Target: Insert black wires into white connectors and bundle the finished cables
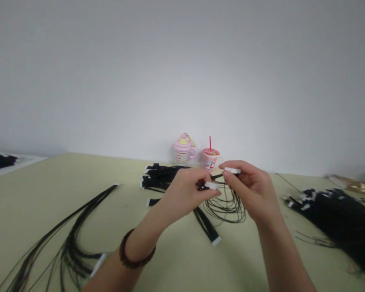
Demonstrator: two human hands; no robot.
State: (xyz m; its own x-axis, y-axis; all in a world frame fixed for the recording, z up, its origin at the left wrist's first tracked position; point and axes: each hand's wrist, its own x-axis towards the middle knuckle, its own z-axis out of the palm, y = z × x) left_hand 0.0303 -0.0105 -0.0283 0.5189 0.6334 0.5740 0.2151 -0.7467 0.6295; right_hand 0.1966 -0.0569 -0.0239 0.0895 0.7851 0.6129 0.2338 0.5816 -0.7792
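Note:
My left hand point(190, 190) is closed on a white connector point(212, 185) with black wire behind it. Close beside it on the right, my right hand point(251, 184) pinches another white connector point(232, 170) between thumb and fingers. Thin black wires point(226, 209) hang in loops below and between both hands. Under my left hand, a black cable point(206, 225) with a white end lies on the table. Part of a black cable bundle point(162, 175) is hidden behind my left hand.
On the yellowish table point(133, 235), loose black cables point(75, 227) lie at left and a large black cable pile point(340, 219) at right. A pink lidded mug point(182, 151) and a small pink cup point(210, 158) stand by the wall. A golden packet point(357, 186) sits back right.

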